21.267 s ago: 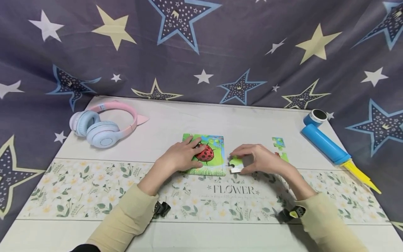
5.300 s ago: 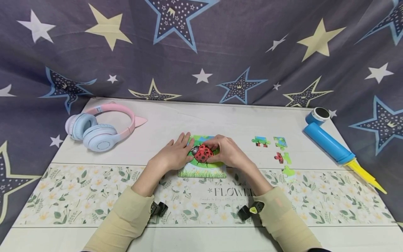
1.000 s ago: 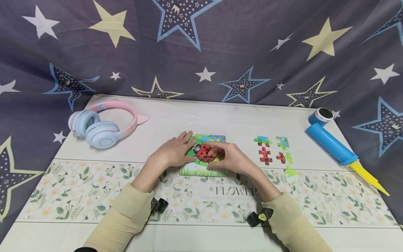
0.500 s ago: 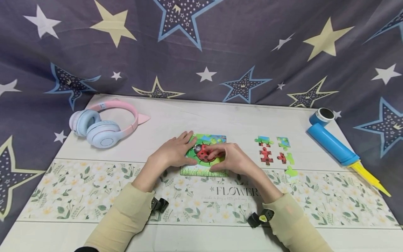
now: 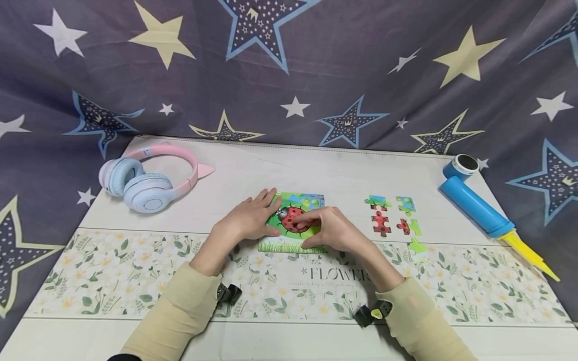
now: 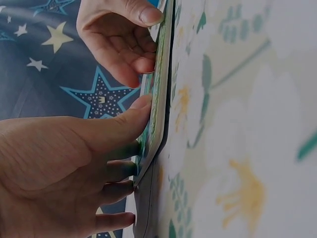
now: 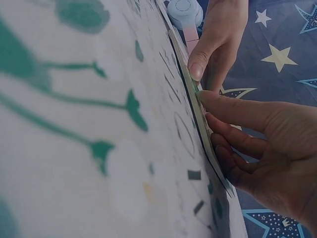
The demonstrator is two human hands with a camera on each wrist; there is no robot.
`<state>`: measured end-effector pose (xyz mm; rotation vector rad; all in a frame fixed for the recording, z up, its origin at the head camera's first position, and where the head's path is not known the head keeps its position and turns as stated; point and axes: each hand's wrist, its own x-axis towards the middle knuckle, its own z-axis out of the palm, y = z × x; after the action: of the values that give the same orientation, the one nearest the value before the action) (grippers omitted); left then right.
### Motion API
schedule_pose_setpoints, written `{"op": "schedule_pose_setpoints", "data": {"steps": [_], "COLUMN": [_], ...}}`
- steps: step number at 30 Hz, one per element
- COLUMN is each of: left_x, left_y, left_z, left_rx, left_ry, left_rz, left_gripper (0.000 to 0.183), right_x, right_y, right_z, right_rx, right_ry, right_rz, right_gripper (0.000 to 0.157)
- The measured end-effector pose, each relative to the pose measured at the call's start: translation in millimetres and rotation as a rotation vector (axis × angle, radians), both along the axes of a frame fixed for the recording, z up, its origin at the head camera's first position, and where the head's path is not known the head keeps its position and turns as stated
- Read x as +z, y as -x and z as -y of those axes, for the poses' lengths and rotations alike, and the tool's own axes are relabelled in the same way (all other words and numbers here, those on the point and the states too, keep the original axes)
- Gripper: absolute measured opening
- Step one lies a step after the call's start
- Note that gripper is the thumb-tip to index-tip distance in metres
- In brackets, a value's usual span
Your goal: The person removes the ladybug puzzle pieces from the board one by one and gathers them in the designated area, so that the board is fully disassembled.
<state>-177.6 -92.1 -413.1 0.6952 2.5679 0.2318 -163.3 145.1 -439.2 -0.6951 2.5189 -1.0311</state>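
The ladybug puzzle (image 5: pixel 287 220) lies flat on the middle of the counter (image 5: pixel 280 343). My left grip (image 5: pixel 246 219) rests on its left side, with the fingers straight and spread. My right grip (image 5: pixel 335 228) is bent over its right side; I cannot tell whether it is pinching a piece. Loose pieces (image 5: pixel 381 223) lie near, to the right, and headphones (image 5: pixel 148 193) lie well apart, to the left.

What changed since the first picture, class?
The right hand released a green-white piece and moved left onto the ladybird puzzle. A multicoloured piece and a red piece now lie at right. The left hand stayed on the puzzle; headphones and blue tube unmoved.
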Motion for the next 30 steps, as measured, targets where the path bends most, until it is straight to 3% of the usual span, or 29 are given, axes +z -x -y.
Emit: {"op": "schedule_pose_setpoints", "data": {"steps": [17, 30], "left_x": [-0.8, -0.4], "left_y": [4.2, 4.2], "left_z": [2.2, 2.4], "left_rx": [-0.004, -0.006], "left_ry": [-0.016, -0.017], "left_rz": [0.039, 0.041], "left_gripper": [0.080, 0.080], "right_x": [-2.1, -1.4], "right_y": [-0.3, -1.6], "right_z": [1.2, 0.1], "right_rx": [0.079, 0.119], "right_ry": [-0.024, 0.019], "right_rz": [-0.072, -0.092], "right_gripper": [0.057, 0.058]}}
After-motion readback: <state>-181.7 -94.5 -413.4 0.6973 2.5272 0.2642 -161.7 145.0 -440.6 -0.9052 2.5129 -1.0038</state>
